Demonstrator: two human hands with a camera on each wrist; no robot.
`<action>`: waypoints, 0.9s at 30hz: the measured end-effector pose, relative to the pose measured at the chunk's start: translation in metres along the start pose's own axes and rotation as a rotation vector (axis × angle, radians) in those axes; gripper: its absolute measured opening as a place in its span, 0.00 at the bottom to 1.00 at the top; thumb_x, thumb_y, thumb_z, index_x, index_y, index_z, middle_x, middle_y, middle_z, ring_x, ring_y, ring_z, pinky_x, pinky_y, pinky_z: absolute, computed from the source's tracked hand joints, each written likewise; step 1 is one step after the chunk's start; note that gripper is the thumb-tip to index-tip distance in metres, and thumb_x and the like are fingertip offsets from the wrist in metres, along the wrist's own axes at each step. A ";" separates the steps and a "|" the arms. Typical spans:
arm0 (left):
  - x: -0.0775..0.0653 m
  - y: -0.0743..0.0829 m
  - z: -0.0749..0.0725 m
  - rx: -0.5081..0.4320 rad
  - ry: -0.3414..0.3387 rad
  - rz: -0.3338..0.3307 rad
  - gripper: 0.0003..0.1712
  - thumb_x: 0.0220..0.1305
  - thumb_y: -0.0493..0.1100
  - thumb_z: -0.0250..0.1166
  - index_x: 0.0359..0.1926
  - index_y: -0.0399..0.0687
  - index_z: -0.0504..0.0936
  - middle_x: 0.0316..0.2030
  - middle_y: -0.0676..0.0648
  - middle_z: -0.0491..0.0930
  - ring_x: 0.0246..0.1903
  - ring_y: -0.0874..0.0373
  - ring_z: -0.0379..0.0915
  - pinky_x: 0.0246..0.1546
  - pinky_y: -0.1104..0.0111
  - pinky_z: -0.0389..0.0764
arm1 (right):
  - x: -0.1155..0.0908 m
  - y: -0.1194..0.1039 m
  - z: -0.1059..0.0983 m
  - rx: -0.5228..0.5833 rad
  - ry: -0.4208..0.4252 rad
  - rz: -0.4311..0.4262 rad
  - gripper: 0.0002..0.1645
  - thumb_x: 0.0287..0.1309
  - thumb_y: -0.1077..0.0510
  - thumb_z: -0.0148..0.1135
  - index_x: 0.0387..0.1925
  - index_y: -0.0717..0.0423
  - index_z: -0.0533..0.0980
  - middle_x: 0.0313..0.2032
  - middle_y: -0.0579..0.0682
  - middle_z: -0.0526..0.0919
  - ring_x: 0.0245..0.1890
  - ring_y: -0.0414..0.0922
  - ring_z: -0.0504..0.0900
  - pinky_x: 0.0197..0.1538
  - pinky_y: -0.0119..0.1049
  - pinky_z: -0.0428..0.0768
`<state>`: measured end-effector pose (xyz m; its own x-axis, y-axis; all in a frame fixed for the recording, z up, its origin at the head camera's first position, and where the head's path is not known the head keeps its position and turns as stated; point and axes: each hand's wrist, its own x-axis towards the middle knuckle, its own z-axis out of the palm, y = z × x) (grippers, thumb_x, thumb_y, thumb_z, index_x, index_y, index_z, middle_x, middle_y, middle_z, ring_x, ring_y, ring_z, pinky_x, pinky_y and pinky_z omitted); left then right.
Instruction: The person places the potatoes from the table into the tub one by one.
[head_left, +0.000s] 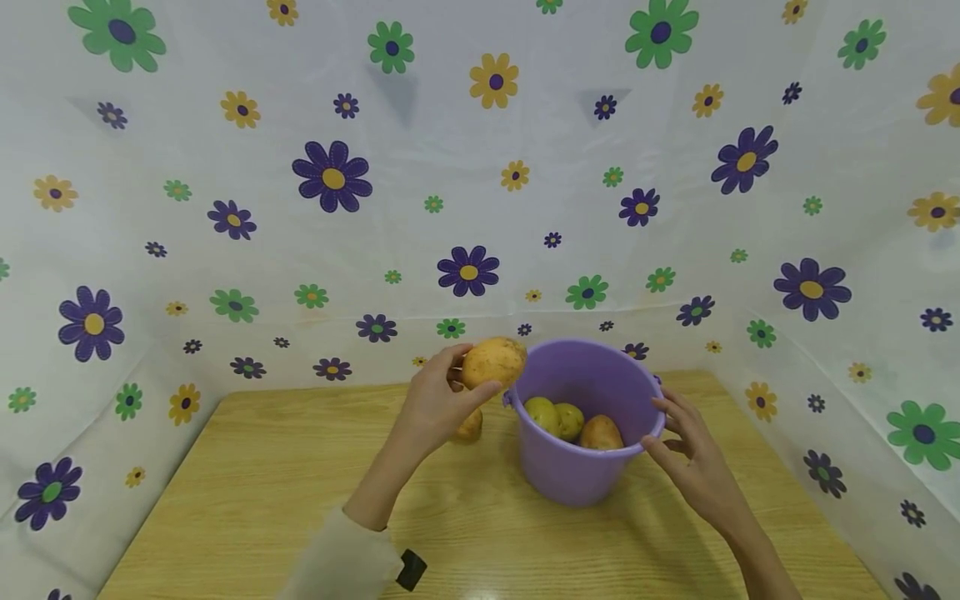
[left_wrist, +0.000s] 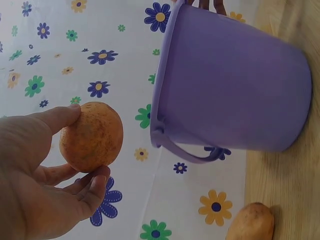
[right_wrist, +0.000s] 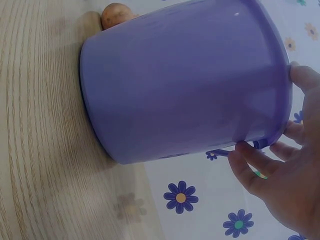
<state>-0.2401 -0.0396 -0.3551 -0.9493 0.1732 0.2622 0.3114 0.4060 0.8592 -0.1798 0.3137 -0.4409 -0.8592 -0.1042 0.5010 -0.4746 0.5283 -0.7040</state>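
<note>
My left hand [head_left: 438, 396] holds a yellow-brown potato [head_left: 495, 362] in the air between thumb and fingers, just left of the bucket's rim. The purple bucket [head_left: 573, 475] stands upright on the table. Inside it lie two greenish-yellow rounded pieces [head_left: 542, 415] and a brown potato [head_left: 602, 433]; anything beneath them is hidden. At the bucket's right side, my right hand [head_left: 697, 467] touches the outside of the rim with thumb and loosely bent fingertips, close to the handle joint. Another potato [left_wrist: 252, 222] rests on the table left of the bucket, partly behind my left hand in the head view.
The wooden table [head_left: 277, 475] meets a white flower-printed cloth [head_left: 420, 233] at its back and sides. The bucket's purple handle [left_wrist: 192, 156] hangs down behind its outer wall. A small black object [head_left: 411, 570] sits beside the left sleeve.
</note>
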 end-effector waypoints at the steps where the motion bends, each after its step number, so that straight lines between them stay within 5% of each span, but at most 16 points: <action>1: 0.001 0.001 0.003 -0.004 -0.004 0.001 0.40 0.62 0.50 0.77 0.69 0.39 0.73 0.52 0.42 0.82 0.47 0.51 0.78 0.51 0.59 0.83 | 0.000 0.000 0.000 0.000 0.000 0.000 0.32 0.71 0.67 0.60 0.72 0.69 0.65 0.77 0.61 0.57 0.60 0.31 0.72 0.52 0.19 0.75; 27: 0.008 0.027 0.067 0.047 -0.136 0.042 0.43 0.61 0.56 0.77 0.70 0.40 0.73 0.58 0.44 0.80 0.48 0.54 0.77 0.48 0.67 0.82 | 0.000 -0.001 -0.001 0.006 -0.001 -0.005 0.32 0.71 0.68 0.59 0.73 0.68 0.64 0.77 0.62 0.56 0.60 0.27 0.70 0.52 0.19 0.75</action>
<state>-0.2363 0.0332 -0.3589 -0.9221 0.3092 0.2329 0.3553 0.4372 0.8262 -0.1789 0.3135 -0.4399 -0.8569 -0.1077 0.5041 -0.4801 0.5230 -0.7043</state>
